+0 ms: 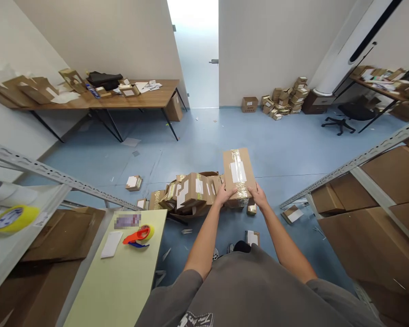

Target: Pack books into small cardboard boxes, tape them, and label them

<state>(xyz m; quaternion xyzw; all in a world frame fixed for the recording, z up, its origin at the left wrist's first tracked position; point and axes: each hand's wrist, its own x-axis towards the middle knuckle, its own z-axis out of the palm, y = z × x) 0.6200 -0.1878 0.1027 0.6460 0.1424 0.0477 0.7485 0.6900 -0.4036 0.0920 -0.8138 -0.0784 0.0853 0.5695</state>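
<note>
Between my two hands is a taped cardboard box [230, 169] with a white label and clear tape along its top. My left hand [224, 194] grips its near left corner, and my right hand [257, 194] grips the near right corner. Just left of it, a pile of cardboard boxes [195, 188] sits in and around a larger open carton. On the pale green table [122, 281] at my left lie an orange tape dispenser [136, 235] with yellow tape and a stack of white labels [112, 244].
Metal shelves stand on both sides, with tape rolls [15, 218] at left and large cartons [371, 240] at right. Small boxes lie on the floor, including one parcel [292, 214] by the right shelf. A wooden desk [136, 101] and stacked boxes [288, 100] line the far wall.
</note>
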